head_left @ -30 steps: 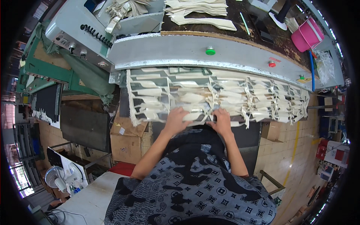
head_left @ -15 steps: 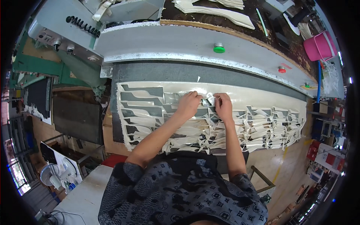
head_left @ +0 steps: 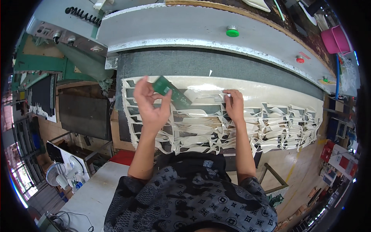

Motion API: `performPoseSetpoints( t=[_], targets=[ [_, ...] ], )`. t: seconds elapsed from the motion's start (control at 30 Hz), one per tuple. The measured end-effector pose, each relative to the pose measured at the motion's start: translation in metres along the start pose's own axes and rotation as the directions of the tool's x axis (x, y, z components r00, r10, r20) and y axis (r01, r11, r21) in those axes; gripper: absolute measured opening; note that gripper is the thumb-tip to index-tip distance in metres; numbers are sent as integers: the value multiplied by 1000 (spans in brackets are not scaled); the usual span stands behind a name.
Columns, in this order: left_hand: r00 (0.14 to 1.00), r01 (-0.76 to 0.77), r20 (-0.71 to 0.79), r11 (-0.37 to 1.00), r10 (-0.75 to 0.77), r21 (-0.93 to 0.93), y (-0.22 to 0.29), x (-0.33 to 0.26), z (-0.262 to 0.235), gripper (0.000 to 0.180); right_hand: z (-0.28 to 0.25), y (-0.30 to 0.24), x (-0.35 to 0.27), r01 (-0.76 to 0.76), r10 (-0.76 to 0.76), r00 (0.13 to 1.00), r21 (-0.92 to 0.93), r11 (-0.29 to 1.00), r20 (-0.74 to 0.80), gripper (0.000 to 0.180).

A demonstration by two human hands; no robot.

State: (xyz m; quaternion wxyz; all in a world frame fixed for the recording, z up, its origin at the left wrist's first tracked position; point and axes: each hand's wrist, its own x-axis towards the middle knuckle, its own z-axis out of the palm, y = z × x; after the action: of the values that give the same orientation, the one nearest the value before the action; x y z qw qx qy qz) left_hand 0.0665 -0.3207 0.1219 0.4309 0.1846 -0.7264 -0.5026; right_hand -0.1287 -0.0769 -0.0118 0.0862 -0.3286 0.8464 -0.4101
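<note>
Head view: pinched a flat, dark-green rectangular card (head_left: 178,97) (too blurred to name its material) between thumb and fingers of the left hand (head_left: 150,107), tilted above the wide cream sheet full of cut-outs (head_left: 270,92), presumably to avoid snagging. Rested the right hand (head_left: 235,106) at that sheet, loosely parted, grasping nothing visible, perhaps for steadying.

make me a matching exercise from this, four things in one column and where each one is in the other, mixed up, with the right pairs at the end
Things
1. green flat piece
2. cream cut-out sheet
3. red button
4. pink bucket

Places
A. on the face of the grey beam
B. spread over the dark mat, beneath the right hand
C. near the picture's upper right rim
D. held in the left hand

Right pairs: 1-D, 2-B, 3-A, 4-C
</note>
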Motion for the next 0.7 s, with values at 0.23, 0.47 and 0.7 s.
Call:
performPoseSetpoints(
  t=[0.23, 0.47, 0.7],
  targets=[
    [786, 395, -288, 803, -547, -447, -3, -14, 3, 60, 5, -60, -9, 296, -310, 950, 218, 930, 32, 75],
    [726, 326, -453, 839, -518, -437, 7, -23, -51, 54, 30, -65, 10, 193, -199, 979, 107, 975, 47, 96],
    [791, 329, -415, 884, -450, -332, 7, -30, -98, 55, 103, -67, 8, 217, -201, 954, -53, 975, 222, 49]
  ],
)
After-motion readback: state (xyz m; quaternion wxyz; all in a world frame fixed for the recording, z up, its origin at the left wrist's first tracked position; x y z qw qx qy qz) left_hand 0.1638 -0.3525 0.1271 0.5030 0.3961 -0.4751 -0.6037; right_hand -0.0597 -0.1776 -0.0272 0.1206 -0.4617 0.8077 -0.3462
